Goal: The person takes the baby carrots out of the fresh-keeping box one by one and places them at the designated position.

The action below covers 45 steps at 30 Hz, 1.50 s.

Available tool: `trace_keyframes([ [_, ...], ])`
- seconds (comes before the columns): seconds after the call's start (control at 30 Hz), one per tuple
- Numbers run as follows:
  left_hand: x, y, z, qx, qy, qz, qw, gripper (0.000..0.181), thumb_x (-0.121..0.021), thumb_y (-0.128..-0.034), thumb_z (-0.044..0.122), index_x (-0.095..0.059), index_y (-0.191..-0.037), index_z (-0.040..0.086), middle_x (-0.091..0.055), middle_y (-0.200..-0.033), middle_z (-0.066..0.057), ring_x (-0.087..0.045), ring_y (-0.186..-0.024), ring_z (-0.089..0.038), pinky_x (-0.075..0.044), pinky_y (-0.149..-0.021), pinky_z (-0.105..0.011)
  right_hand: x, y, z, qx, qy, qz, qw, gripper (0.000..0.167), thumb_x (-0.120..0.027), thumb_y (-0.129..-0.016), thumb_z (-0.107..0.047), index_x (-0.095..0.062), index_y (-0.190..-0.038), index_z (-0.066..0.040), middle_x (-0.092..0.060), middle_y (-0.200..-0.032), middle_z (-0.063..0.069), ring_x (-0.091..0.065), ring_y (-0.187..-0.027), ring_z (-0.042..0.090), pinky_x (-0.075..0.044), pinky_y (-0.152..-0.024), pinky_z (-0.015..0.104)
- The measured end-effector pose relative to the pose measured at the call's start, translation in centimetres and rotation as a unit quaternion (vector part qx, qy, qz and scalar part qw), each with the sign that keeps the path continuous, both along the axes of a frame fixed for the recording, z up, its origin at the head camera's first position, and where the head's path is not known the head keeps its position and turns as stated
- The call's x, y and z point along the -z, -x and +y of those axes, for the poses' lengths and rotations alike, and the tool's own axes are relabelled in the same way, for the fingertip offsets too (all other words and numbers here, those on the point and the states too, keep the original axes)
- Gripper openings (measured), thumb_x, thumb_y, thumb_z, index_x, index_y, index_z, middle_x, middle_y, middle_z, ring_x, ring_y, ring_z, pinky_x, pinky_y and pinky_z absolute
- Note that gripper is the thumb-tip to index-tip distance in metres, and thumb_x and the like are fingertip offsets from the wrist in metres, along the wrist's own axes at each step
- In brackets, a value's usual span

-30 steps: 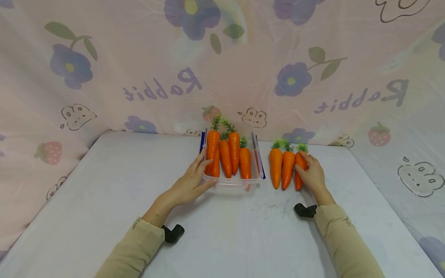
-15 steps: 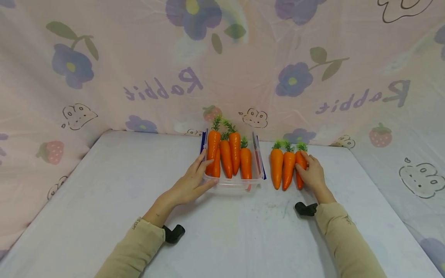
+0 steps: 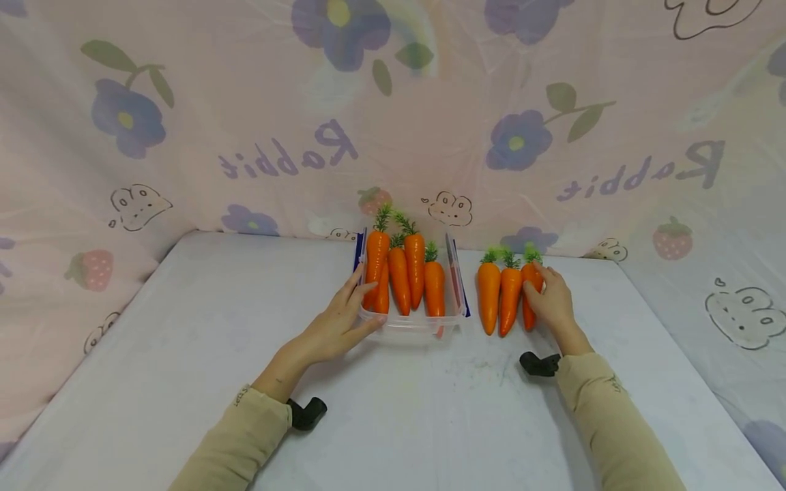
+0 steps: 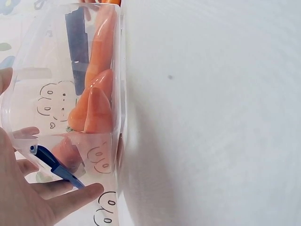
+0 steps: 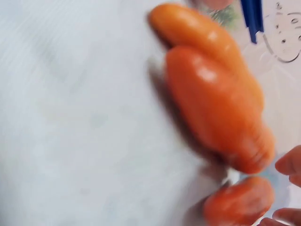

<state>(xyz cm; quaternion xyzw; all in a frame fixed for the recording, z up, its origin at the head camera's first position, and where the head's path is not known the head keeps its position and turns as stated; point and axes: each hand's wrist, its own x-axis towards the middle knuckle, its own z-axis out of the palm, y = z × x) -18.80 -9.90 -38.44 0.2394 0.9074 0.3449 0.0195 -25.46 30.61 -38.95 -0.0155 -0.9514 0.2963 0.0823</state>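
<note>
Pinching the outermost carrot [image 3: 529,312] at one o'clock on the desk [image 3: 417,409], the right hand [image 3: 555,300] looks like it's at the pick-up step imo, left hand [image 3: 338,324] spread against the clear box [image 3: 405,330] at twelve, so next calls for a steady lift.

The head view looks forward and down, sharing the box [image 3: 410,331] with the close left-wrist view, loose carrots [image 3: 509,296] with the close right.
</note>
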Motion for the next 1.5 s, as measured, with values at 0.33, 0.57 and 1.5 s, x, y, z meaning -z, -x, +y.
trace_keyframes([
  [0.33,-0.1,-0.1,0.0,0.001,0.007,-0.001,1.0,0.068,-0.048,-0.0963,0.05,-0.03,-0.148,0.01,0.01,-0.162,-0.002,-0.007,-0.149,-0.029,-0.028,-0.111,-0.059,-2.1,0.2,-2.1,-0.021,0.012,0.077,0.9967,0.053,-0.05,-0.094,-0.014,-0.039,-0.143,0.003,-0.029,-0.145,0.038,-0.031,-0.131,0.056,-0.027,-0.106,0.066],
  [0.57,0.0,-0.1,-0.1,0.0,0.005,-0.004,1.0,0.069,-0.048,-0.0964,0.051,-0.03,-0.148,0.009,0.011,-0.162,-0.003,-0.007,-0.148,-0.03,-0.027,-0.111,-0.059,-3.3,0.2,-4.5,-0.048,0.037,0.097,0.9935,0.05,-0.048,-0.098,-0.018,-0.039,-0.145,-0.002,-0.031,-0.147,0.032,-0.045,-0.121,0.052,-0.039,-0.099,0.062],
  [1.5,-0.1,-0.2,-0.1,0.005,-0.008,0.005,0.9999,0.069,-0.051,-0.0953,0.05,-0.031,-0.148,0.01,0.01,-0.162,-0.003,-0.007,-0.148,-0.033,-0.028,-0.109,-0.063,-6.6,0.4,-14.1,-0.15,0.123,0.146,0.9702,0.049,-0.054,-0.095,-0.012,-0.045,-0.142,-0.003,-0.032,-0.149,0.027,-0.036,-0.136,0.039,-0.046,-0.1,0.049],
])
